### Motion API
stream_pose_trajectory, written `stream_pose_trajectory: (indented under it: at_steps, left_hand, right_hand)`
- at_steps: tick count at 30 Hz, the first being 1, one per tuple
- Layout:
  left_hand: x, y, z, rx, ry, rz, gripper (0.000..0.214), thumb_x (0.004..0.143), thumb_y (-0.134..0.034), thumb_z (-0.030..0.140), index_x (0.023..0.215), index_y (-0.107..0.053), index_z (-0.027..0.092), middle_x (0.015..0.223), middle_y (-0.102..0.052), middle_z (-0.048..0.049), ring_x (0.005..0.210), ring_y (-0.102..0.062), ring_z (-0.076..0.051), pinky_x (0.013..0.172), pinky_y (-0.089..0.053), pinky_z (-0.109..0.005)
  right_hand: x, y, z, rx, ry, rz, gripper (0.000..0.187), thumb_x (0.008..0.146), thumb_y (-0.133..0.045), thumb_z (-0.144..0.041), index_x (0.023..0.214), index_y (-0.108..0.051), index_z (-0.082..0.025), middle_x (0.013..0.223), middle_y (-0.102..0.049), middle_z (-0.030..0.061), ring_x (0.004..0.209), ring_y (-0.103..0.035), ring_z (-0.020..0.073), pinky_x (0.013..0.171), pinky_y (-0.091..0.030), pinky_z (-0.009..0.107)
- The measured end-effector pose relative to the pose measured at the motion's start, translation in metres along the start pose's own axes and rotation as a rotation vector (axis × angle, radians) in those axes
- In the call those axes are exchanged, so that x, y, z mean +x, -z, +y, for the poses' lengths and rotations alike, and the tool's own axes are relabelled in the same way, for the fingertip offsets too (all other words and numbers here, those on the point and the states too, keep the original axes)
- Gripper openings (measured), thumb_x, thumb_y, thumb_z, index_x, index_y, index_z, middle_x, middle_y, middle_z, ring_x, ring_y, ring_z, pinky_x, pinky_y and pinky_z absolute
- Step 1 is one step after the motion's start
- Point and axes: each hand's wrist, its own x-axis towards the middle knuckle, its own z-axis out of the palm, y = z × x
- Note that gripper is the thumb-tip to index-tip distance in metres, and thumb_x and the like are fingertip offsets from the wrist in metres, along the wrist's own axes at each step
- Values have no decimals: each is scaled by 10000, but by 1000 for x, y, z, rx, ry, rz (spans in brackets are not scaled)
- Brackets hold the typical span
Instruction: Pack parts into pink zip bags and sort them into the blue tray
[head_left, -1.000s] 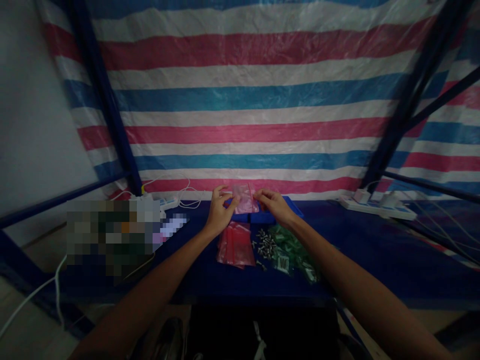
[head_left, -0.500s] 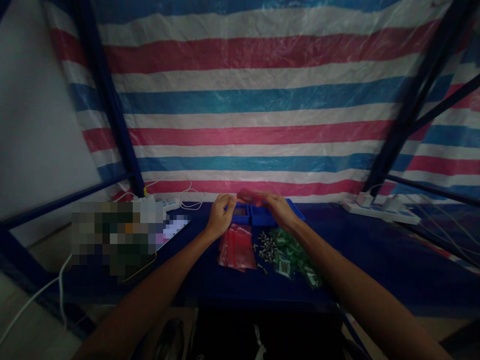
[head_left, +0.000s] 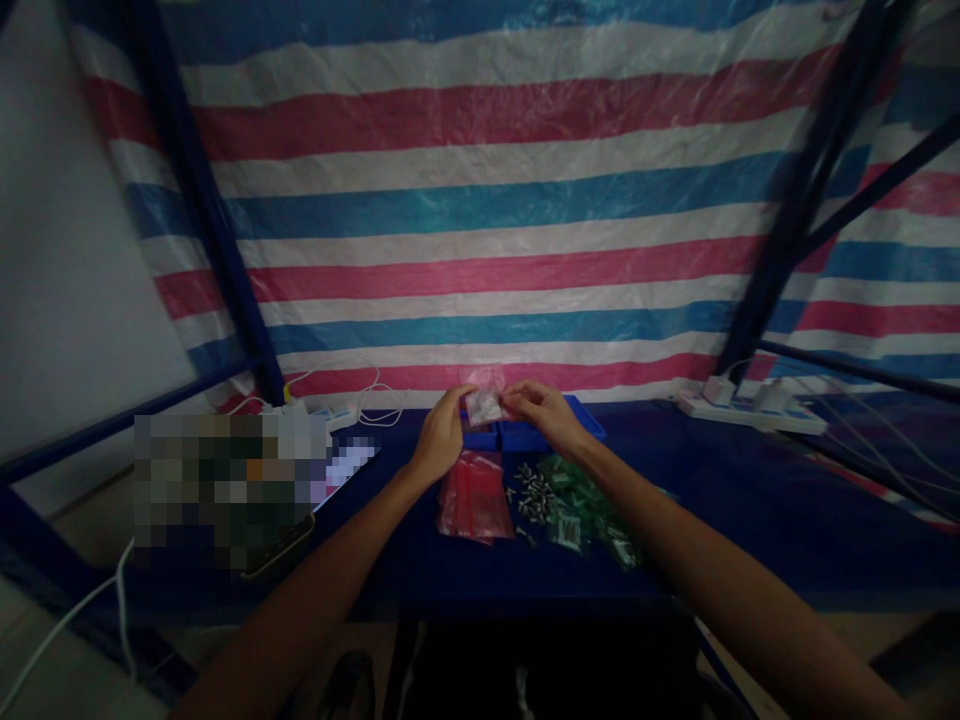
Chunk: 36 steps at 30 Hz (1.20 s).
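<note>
A small clear plastic bag with something pale inside is held up above the blue trays. My left hand pinches its left edge, and the fingers of my right hand grip its right side. What the bag contains is too small to make out. Below my hands lies a stack of red-tinted plastic bags. Right of the stack is a loose pile of small metal screws. Green plastic packets are heaped beside the screws, partly under my right forearm.
Blue trays stand behind the bags on the blue table. A phone and a pixelated area lie at left. Power strips with cables sit at the back on both sides. Blue metal posts and a striped sheet rise behind.
The bag between my hands has turned from a blurred, tilted red shape to face me upright. My right hand has moved slightly, and the view has shifted a little.
</note>
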Motion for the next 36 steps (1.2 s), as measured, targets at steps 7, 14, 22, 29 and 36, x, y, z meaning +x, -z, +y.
stream_pose_trajectory:
  at_steps: [7, 14, 22, 29, 36]
  left_hand:
    - [4, 3, -3, 57, 11, 13, 281, 951, -662, 186, 1220, -727, 234, 1125, -631, -71, 1048, -628, -225, 914, -540, -344]
    - [5, -3, -12, 8, 120, 79, 314, 963, -698, 421, 766, -715, 177, 961, -587, -62, 948, -617, -206, 804, -521, -306]
    - [5, 5, 9, 39, -44, 84, 493, 1082, -479, 436, 725, -707, 184, 1476, -575, -110, 1303, -533, -279, 1158, -408, -493]
    - [2, 7, 20, -36, -20, -18, 463, 1121, -373, 399, 1023, -794, 233, 1110, -780, -68, 1110, -642, -240, 1055, -478, -434]
    - [0, -2, 12, -157, 123, -16, 356, 1039, -446, 184, 1324, -659, 199, 1158, -756, -76, 1075, -708, -222, 963, -538, -357]
  right_hand:
    - [0, 3, -1, 28, -46, -80, 185, 799, -724, -351, 942, -758, -238, 936, -760, 46, 773, -686, 205, 741, -543, 359]
    - [0, 0, 0, -99, -14, -37, 266, 823, -790, -465, 800, -684, -222, 807, -669, 19, 724, -588, 167, 706, -507, 317]
    - [-4, -4, 1, 96, -189, 11, 455, 735, -874, -447, 1064, -629, -249, 769, -673, -29, 654, -591, 151, 617, -491, 280]
    - [-2, -3, -6, 141, -177, -4, 227, 780, -772, -393, 846, -651, -212, 799, -701, 9, 641, -586, 133, 650, -490, 287]
    - [-2, -1, -8, -72, -106, 11, 300, 835, -746, -487, 755, -623, -225, 656, -563, -7, 581, -484, 137, 557, -383, 285]
